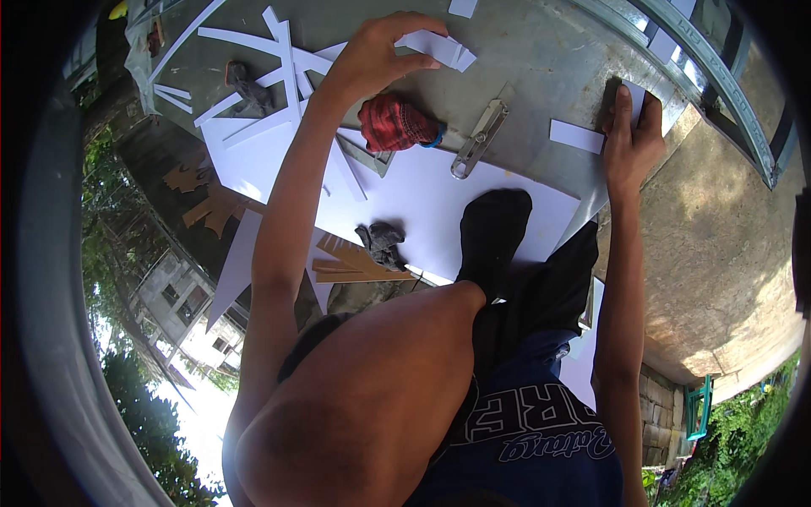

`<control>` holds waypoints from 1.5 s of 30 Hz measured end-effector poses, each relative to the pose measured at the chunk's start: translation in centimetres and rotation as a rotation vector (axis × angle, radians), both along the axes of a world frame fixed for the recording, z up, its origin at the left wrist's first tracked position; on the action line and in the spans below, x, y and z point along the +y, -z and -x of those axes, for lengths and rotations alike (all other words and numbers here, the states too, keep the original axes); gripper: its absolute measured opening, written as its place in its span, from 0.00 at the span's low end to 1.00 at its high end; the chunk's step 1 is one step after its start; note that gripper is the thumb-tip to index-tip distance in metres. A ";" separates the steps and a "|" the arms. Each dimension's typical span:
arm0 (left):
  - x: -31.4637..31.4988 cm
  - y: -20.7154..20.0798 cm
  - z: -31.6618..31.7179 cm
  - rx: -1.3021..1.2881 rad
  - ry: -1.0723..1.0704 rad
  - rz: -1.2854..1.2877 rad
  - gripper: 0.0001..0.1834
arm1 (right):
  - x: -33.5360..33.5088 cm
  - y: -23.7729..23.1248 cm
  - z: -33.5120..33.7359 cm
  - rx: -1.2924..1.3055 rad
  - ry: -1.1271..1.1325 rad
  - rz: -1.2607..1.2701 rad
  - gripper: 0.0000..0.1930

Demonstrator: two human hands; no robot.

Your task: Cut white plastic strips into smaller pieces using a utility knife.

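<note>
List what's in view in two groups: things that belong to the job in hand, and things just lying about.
Probably in use:
- white cut pieces in the left hand
- white piece at the right hand
- silver utility knife

Seemingly just lying about:
- red-and-black plaid cloth
- dark grey cloth
- brown cardboard

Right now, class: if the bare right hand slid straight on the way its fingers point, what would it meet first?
Likely the long, grey metal framing at the upper right, though whether the right hand would touch it or pass above is unclear.
</note>
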State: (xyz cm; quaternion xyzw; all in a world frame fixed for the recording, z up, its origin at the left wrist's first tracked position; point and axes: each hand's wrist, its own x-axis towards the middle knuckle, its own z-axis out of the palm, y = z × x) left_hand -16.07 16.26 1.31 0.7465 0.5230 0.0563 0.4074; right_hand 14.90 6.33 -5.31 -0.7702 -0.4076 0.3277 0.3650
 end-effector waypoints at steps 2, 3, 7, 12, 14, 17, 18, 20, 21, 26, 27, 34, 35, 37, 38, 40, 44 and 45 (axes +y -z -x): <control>0.4 0.1 0.3 0.020 0.022 0.014 0.21 | -0.2 0.4 0.0 -0.097 -0.046 -0.099 0.17; 0.6 0.2 0.5 0.043 0.038 0.024 0.21 | -0.2 0.3 0.1 -0.097 -0.040 -0.094 0.17; 1.0 0.6 1.3 0.040 0.100 -0.057 0.20 | -0.2 -0.1 0.7 -0.011 -0.009 -0.065 0.17; 1.2 0.6 1.4 0.025 0.146 -0.058 0.22 | -0.3 0.0 0.6 -0.002 -0.017 -0.073 0.17; 0.9 0.8 1.1 0.039 0.194 -0.149 0.22 | -0.3 0.1 0.6 -0.013 -0.027 -0.063 0.17; 0.6 1.5 0.3 0.119 0.328 -0.376 0.24 | -0.3 0.5 0.6 -0.081 -0.062 -0.092 0.19; 0.5 1.7 0.1 0.185 0.414 -0.511 0.24 | -0.3 0.5 0.7 -0.080 -0.062 -0.095 0.19; 0.3 1.7 -0.2 0.206 0.453 -0.535 0.23 | -0.5 0.2 0.7 -0.056 -0.063 -0.053 0.18; 0.2 1.6 -0.6 0.226 0.490 -0.557 0.22 | -0.5 0.1 0.6 -0.057 -0.061 -0.055 0.18; 1.8 1.9 -3.4 0.228 -0.051 -0.412 0.19 | -0.5 -0.4 0.9 0.022 -0.024 -0.093 0.14; 2.3 2.3 -4.0 0.270 -0.213 -0.382 0.22 | -0.5 -0.2 1.0 0.018 -0.027 -0.097 0.14; 2.1 5.3 -7.9 0.456 -0.389 -0.480 0.21 | -0.9 0.7 0.6 0.159 -0.028 -0.193 0.12; 2.1 5.1 -7.9 0.476 -0.375 -0.454 0.20 | -0.8 0.9 0.5 0.183 -0.052 -0.206 0.11; 2.0 4.4 -7.5 0.495 -0.362 -0.433 0.19 | -0.7 0.8 0.2 0.220 -0.064 -0.164 0.12; 1.9 2.9 -7.1 0.468 -0.344 -0.312 0.19 | -0.4 0.3 0.4 0.345 -0.066 -0.139 0.11; 1.2 0.5 -6.3 0.368 -0.314 -0.123 0.19 | -0.2 -0.5 0.4 0.461 -0.069 -0.126 0.11; -1.6 -7.5 -6.2 -0.061 -0.360 0.150 0.20 | -0.2 -1.0 0.2 0.684 -0.014 -0.090 0.10; -1.9 -9.1 -6.0 -0.278 -0.426 0.268 0.19 | -0.4 -1.0 0.1 0.706 0.013 -0.066 0.10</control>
